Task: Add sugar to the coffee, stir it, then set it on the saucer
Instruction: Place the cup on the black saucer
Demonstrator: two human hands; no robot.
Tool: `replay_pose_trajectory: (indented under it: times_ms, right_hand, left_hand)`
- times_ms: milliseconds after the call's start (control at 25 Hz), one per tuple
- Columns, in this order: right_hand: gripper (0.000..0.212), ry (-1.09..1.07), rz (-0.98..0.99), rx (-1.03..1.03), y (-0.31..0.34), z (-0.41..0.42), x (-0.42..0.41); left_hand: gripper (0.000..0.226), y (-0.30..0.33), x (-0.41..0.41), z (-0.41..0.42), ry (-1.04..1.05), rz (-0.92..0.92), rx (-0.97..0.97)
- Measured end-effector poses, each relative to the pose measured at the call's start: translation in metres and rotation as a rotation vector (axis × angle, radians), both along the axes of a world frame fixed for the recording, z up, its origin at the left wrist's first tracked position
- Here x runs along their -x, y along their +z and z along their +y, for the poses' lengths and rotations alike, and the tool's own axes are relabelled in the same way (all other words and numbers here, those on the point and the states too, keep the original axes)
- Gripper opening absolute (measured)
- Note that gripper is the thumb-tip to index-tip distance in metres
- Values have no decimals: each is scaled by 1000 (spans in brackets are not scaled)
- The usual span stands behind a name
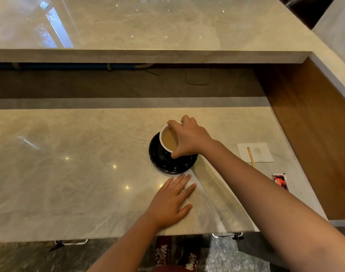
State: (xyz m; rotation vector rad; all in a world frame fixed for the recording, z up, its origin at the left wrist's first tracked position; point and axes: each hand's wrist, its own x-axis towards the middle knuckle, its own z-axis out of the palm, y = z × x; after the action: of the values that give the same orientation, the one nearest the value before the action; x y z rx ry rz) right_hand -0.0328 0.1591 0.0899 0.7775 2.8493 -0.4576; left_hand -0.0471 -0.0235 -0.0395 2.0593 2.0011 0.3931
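A dark cup with a white inside holds light brown coffee and sits on or just above the black saucer in the middle of the marble counter; I cannot tell whether it touches. My right hand grips the cup by its rim from above, fingers spread around it. My left hand lies flat on the counter just in front of the saucer, fingers apart and holding nothing. A wooden stirrer lies on a white napkin to the right. A red sugar packet lies near the right edge.
The marble counter stretches far to the left. A raised marble shelf runs along the back, with a dark gap under it. A wooden side wall bounds the right. The counter's front edge is close to my body.
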Motion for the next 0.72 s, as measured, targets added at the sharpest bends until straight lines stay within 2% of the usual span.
replay_pose_trajectory:
  times_ms: [720]
  right_hand:
    - [101,25,-115,-22,-8,-11,7]
  left_hand:
    - [57,1,2,0,7,12,-28]
